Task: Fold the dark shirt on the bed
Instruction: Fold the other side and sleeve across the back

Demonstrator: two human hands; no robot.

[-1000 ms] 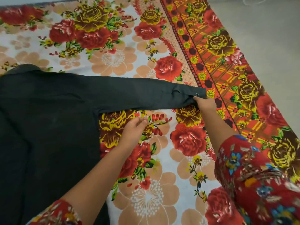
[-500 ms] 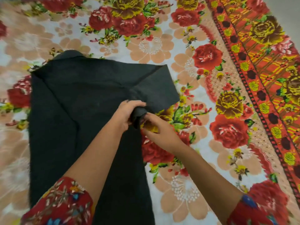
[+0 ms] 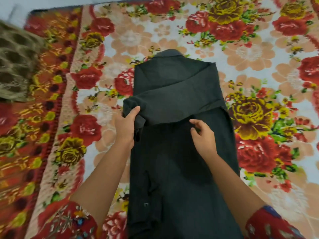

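The dark shirt (image 3: 181,166) lies lengthwise on the bed as a narrow strip, collar at the far end. One sleeve is folded across its upper part, slanting from the right edge to the left. My left hand (image 3: 126,125) grips the end of that sleeve at the shirt's left edge, thumb on top of the cloth. My right hand (image 3: 202,133) hovers over the middle of the shirt just below the sleeve's lower edge, fingers loosely curled and holding nothing.
The bed is covered by a floral spread (image 3: 259,54) with red and yellow roses and an orange-red border on the left (image 3: 34,118). A brown patterned cloth (image 3: 15,69) lies blurred at the far left. A pale floor strip shows at the top left.
The sleeve that was stretched out to the right has been carried across the shirt to its left edge. My right hand has let go of it; the view has swung left.
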